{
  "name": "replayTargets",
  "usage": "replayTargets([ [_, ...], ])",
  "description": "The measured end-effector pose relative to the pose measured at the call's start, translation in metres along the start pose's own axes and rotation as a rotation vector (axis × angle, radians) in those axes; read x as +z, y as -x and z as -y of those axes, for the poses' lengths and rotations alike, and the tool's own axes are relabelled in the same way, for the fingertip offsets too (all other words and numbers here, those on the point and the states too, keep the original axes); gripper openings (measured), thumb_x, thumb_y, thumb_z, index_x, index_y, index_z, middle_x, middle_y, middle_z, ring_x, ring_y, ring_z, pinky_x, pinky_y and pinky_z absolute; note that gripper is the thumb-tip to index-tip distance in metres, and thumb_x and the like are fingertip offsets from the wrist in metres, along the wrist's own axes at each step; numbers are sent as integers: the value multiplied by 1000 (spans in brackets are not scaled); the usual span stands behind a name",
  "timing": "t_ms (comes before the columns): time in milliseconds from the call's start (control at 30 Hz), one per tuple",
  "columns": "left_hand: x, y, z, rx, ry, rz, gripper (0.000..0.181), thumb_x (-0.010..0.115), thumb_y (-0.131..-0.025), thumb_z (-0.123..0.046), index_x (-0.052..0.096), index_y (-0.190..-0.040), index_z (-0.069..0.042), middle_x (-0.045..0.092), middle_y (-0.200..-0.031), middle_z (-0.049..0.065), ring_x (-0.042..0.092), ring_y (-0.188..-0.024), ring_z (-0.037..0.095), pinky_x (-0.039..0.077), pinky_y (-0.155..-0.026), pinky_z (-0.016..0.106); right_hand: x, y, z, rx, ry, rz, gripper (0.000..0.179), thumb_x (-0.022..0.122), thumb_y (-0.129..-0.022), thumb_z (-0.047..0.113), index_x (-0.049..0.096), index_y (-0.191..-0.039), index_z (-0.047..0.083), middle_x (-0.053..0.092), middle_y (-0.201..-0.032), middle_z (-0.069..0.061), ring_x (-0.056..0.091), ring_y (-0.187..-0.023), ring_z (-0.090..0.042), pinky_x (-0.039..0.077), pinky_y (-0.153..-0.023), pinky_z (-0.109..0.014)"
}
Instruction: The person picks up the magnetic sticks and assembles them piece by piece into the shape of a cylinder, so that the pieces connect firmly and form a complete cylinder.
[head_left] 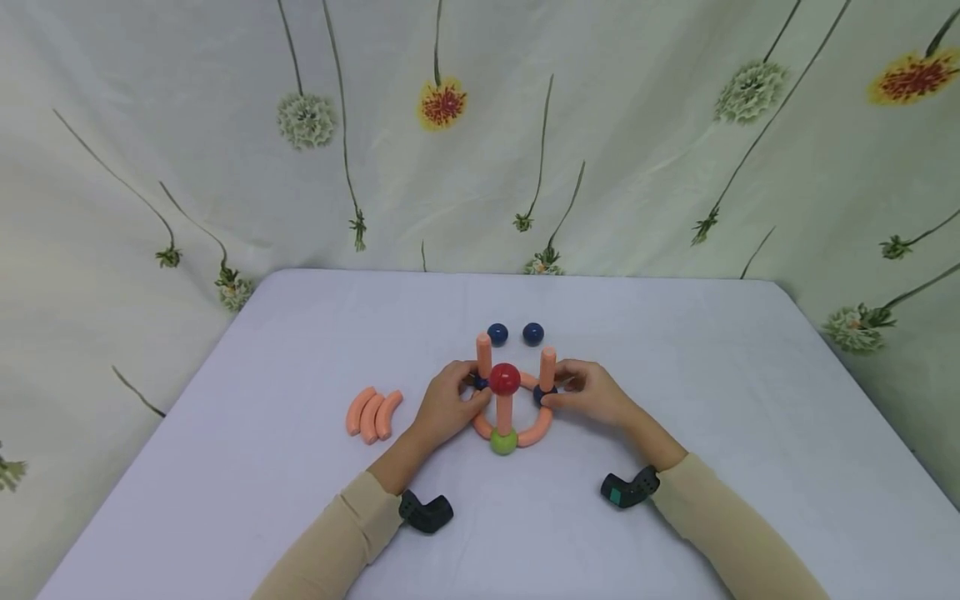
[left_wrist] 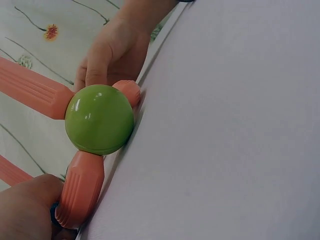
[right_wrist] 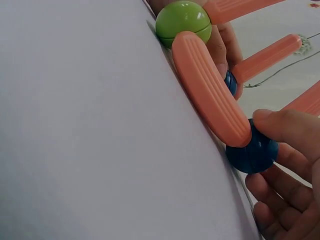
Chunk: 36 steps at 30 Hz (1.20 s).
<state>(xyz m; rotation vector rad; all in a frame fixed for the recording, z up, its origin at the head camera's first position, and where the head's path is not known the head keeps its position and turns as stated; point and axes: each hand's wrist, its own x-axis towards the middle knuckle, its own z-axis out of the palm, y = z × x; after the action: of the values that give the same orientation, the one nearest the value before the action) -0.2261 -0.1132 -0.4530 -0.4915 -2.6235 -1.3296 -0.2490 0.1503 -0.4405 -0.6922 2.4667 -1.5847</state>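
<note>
A ring of curved orange rods (head_left: 536, 429) lies on the table, joined by a green ball (head_left: 503, 442) at the front and two dark blue balls at the sides. From the green ball rises an orange rod (head_left: 505, 414) topped by a red ball (head_left: 505, 379). Straight orange rods also stand on the left blue ball (head_left: 481, 382) and the right blue ball (right_wrist: 250, 152). My left hand (head_left: 447, 403) holds the left blue ball, partly hidden by its fingers. On the other side, my right hand (head_left: 596, 392) pinches the right blue ball between thumb and fingers.
Two loose blue balls, a left one (head_left: 497, 334) and a right one (head_left: 533, 333), sit behind the ring. Three curved orange rods (head_left: 370, 416) lie side by side to its left. A flowered cloth (head_left: 480, 167) hangs behind the white table (head_left: 225, 500).
</note>
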Motion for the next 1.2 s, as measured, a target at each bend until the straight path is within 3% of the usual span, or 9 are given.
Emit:
replayTargets([
  [167,1,-2,0,7,27,-8,44,70,-88,-16,59,-128,-3,61,-111,8,58,-102,21,48,-90,39,-2,2,1,-2,19,-1,29,78,-82,11,69,-108,0,69,-98,-6,61,-93,-20,46,-80,-27],
  [400,0,-7,2,-1,13,-3,41,69,-86,-12,61,-126,-2,62,-110,8,58,-100,20,49,-85,35,-1,6,3,-4,35,16,31,80,-81,16,70,-107,3,67,-95,-1,58,-88,-20,46,-76,-27],
  [633,-11,-19,-7,-81,-28,115,39,64,-86,-2,63,-125,-7,63,-110,7,56,-96,23,49,-85,40,2,15,4,-39,72,43,33,82,-79,15,70,-107,4,66,-91,1,59,-86,-19,47,-75,-27],
  [767,-16,-27,-13,-104,-37,177,31,71,-87,-9,66,-117,-4,65,-107,8,58,-101,25,47,-92,45,5,20,7,-70,74,67,32,82,-79,16,69,-106,4,67,-91,0,61,-85,-21,48,-77,-29],
  [933,-18,-35,-12,-55,-72,237,36,73,-88,-20,65,-118,-1,66,-104,9,58,-96,24,47,-89,42,9,23,11,-106,78,87,31,82,-79,13,69,-105,3,67,-92,-2,61,-83,-22,49,-76,-30],
  [1033,-19,-38,-10,-31,-12,247,42,73,-88,-19,64,-125,-2,68,-108,10,60,-96,24,47,-88,41,12,25,14,-125,75,108,30,81,-80,12,69,-106,3,68,-94,-2,61,-82,-20,50,-74,-30],
  [1200,-22,-41,-6,14,95,275,41,72,-89,-15,63,-125,1,68,-109,14,61,-97,27,48,-86,38,17,26,16,-159,60,143,29,79,-81,9,69,-107,3,68,-96,-2,62,-81,-18,51,-73,-29],
])
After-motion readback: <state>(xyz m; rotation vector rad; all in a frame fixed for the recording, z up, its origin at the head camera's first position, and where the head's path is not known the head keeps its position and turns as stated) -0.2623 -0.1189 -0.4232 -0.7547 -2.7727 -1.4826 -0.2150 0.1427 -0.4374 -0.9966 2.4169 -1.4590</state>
